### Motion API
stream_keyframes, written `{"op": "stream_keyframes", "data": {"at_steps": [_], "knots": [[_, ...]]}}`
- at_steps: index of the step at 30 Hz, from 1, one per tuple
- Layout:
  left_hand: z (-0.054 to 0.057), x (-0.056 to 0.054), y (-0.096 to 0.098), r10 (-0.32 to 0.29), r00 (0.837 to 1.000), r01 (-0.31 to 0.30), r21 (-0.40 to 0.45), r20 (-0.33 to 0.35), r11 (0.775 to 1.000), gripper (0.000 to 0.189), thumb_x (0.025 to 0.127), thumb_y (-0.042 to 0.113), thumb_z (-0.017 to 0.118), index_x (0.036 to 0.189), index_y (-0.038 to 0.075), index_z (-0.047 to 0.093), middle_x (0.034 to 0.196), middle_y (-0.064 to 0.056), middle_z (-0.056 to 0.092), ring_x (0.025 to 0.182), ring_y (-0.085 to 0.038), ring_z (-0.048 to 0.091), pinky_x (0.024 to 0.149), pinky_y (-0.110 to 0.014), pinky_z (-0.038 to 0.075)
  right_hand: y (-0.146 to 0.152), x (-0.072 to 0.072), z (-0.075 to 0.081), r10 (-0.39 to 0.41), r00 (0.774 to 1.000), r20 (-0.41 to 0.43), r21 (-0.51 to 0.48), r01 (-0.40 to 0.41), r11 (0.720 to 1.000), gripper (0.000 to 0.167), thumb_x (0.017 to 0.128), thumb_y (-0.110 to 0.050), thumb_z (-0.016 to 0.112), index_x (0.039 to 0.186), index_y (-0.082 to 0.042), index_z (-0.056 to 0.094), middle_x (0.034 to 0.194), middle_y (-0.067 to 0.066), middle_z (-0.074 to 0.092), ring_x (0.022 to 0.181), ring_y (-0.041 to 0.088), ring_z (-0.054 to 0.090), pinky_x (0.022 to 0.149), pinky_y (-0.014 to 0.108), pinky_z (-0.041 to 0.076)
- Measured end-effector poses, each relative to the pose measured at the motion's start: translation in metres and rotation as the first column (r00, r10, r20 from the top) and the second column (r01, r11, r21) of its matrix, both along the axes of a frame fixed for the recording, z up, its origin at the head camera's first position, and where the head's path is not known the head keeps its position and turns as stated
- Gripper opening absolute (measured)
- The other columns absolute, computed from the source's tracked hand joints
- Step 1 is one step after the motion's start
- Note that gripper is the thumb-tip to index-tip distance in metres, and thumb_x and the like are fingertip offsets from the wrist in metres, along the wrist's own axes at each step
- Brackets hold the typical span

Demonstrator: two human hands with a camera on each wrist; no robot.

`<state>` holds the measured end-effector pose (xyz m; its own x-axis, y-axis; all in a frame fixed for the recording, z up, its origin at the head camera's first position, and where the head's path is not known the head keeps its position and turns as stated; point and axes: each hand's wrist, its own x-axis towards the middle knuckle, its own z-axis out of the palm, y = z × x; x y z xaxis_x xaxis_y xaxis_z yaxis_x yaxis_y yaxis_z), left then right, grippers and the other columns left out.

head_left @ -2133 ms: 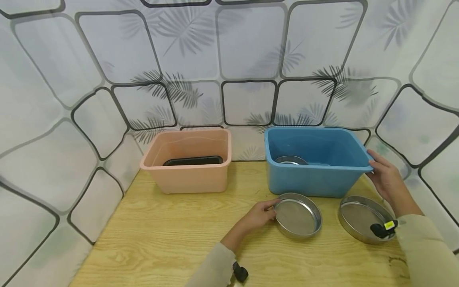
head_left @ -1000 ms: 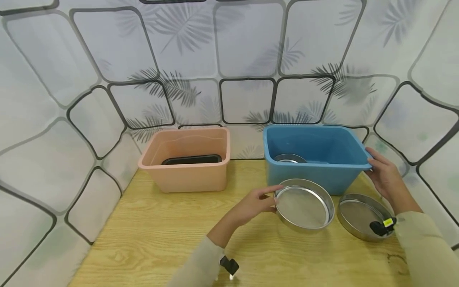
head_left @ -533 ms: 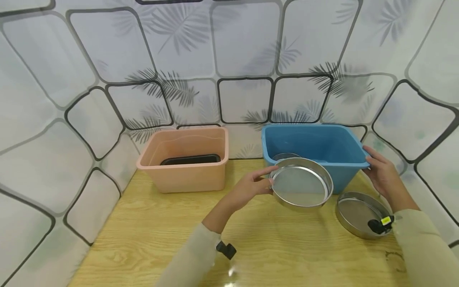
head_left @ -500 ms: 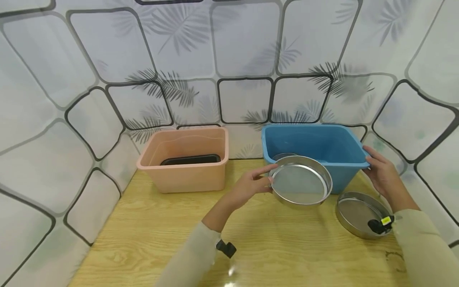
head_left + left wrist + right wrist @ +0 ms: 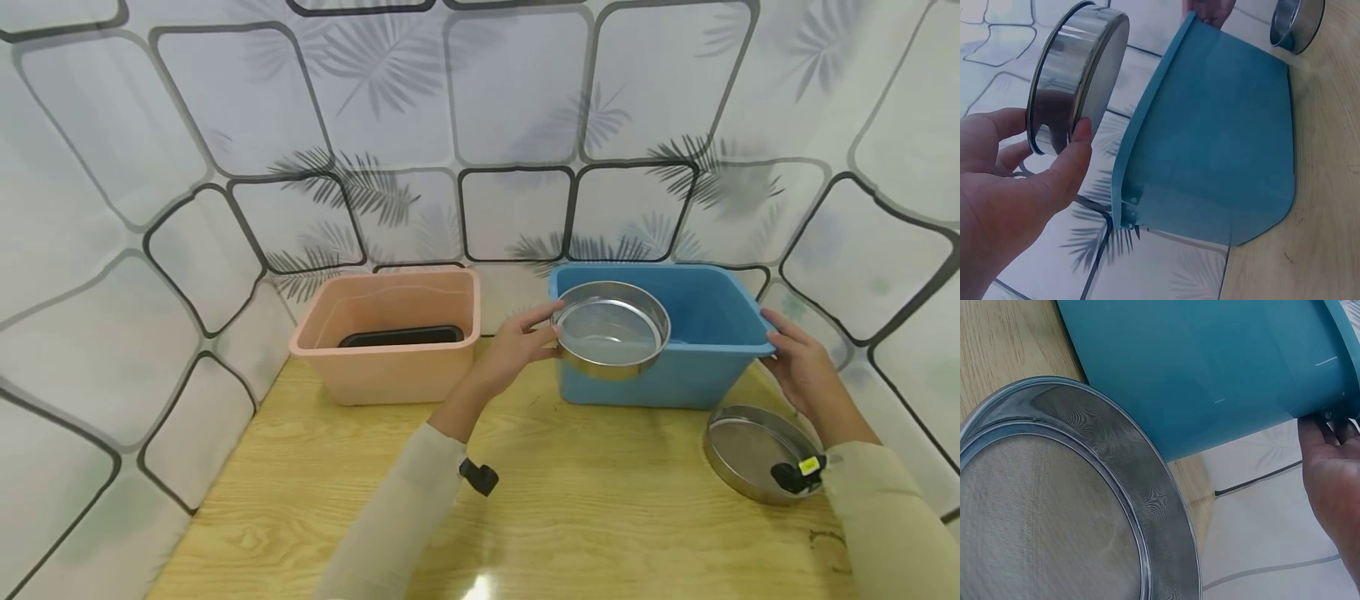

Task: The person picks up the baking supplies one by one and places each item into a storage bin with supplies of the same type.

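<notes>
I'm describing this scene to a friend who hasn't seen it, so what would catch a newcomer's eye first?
Most striking is the round steel sieve that the left hand holds by its rim above the near left corner of the blue tub. The right hand rests on the tub's right rim, and a second sieve lies on the wooden table in front of it. To the left stands a pink tub with a black tray inside.

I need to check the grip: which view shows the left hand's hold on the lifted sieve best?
The left wrist view: the left hand pinches the sieve at its rim. The head view shows it smaller, above the blue tub. The right wrist view misses it.
</notes>
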<state>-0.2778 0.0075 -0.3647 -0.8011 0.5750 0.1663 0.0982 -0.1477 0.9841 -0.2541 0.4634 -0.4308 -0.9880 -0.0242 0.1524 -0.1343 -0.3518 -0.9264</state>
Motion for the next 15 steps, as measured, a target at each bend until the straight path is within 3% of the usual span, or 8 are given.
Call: {"op": "stream_keyframes", "data": {"at_steps": [3,9,12,15], "knots": [[0.001,-0.008,0.004,0.027,1.000,-0.027,-0.012,0.010,1.000,0.050,0.106,0.009,0.051,0.155,0.014,0.041,0.157,-0.012,0.042,0.122,-0.040,0.060,0.099,-0.037,0.055,0.000,0.001,-0.001,-0.006,1.000,0.008,0.001,0.006,1.000,0.059,0.109,-0.011,0.040,0.162,-0.019,0.015,0.167,-0.002,-0.018,0.152,0.020,-0.019,0.089,0.009,0.050],[0.002,-0.024,0.012,0.084,0.996,-0.082,-0.047,0.030,0.996,0.051,0.105,0.010,0.052,0.154,0.015,0.042,0.161,-0.009,0.036,0.098,-0.020,0.068,0.097,-0.037,0.056,-0.003,0.003,0.000,-0.008,1.000,0.024,-0.009,0.009,1.000,0.058,0.108,-0.010,0.041,0.161,-0.022,0.020,0.167,-0.002,-0.017,0.151,0.019,-0.019,0.087,0.010,0.051],[0.005,-0.032,0.017,0.096,0.995,-0.094,-0.057,0.028,0.994,0.051,0.105,0.012,0.054,0.154,0.015,0.043,0.161,-0.009,0.035,0.096,-0.019,0.067,0.097,-0.036,0.056,-0.003,0.003,0.001,-0.012,1.000,0.019,-0.017,0.013,1.000,0.056,0.108,-0.009,0.041,0.160,-0.022,0.024,0.167,-0.001,-0.017,0.151,0.019,-0.018,0.087,0.010,0.051],[0.007,-0.040,0.022,0.099,0.995,-0.097,-0.076,0.016,0.992,0.051,0.105,0.014,0.054,0.155,0.015,0.042,0.151,-0.014,0.046,0.095,-0.020,0.067,0.096,-0.036,0.057,-0.003,0.003,0.001,-0.012,1.000,0.010,-0.012,0.012,1.000,0.057,0.108,-0.009,0.041,0.161,-0.021,0.021,0.167,-0.001,-0.017,0.151,0.020,-0.019,0.088,0.009,0.051]]}}
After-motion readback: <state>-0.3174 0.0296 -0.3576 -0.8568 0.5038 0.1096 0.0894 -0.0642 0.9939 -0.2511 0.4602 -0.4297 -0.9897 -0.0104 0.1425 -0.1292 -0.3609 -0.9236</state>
